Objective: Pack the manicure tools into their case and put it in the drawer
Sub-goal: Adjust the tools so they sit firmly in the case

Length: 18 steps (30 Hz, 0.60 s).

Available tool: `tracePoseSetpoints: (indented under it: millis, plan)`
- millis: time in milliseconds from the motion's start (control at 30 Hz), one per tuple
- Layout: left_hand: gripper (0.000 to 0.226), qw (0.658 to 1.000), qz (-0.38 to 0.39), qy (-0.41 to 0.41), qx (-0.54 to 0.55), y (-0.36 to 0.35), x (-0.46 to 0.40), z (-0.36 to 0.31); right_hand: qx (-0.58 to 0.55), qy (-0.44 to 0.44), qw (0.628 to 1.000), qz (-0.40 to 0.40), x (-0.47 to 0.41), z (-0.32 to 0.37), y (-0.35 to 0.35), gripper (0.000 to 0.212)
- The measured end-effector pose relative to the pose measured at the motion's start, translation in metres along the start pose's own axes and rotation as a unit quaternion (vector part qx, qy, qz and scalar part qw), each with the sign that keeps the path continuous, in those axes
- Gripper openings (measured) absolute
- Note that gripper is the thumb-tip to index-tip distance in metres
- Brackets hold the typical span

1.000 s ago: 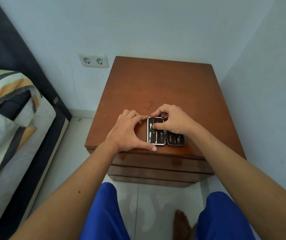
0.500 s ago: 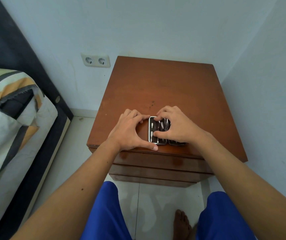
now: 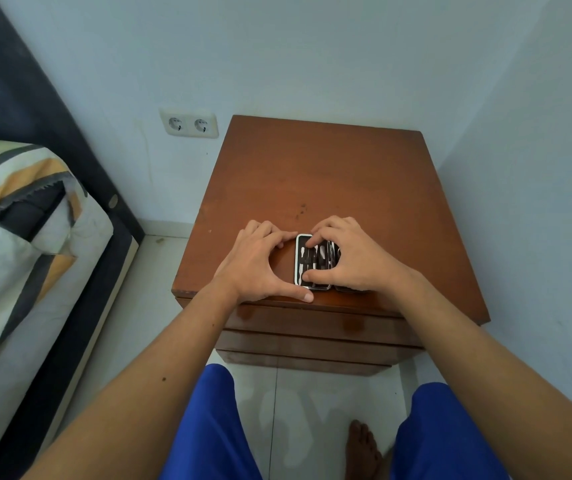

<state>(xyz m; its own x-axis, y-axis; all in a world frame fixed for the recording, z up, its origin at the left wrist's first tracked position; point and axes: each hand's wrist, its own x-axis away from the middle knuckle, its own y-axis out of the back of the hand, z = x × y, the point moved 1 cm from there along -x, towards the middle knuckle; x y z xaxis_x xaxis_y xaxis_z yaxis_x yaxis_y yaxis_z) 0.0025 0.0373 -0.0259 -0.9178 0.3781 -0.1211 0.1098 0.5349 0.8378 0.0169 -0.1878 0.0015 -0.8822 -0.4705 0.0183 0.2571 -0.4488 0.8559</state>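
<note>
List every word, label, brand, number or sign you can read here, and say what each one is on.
None can be read.
The open manicure case on the nightstand shows no lettering.
The wall socket bears no readable marking.
The striped bedding carries a pattern only, no text.

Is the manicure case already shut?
No, the manicure case lies open on the nightstand, its tools visible inside, with the right hand pressing on it and the left hand beside it.
</note>
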Motion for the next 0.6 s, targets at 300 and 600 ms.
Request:
tracePoseSetpoints:
  millis: [300,600]
  plan:
    - [0.127,1.0,0.007,0.004,0.005,0.001,-0.001,0.003,-0.018,-0.132,0.976,-0.175,0.036,-0.026,0.013,0.04]
    - [0.127,1.0,0.011,0.007,0.009,-0.001,-0.001,0.003,-0.147,-0.206,0.955,-0.157,0.054,-0.031,0.003,0.031]
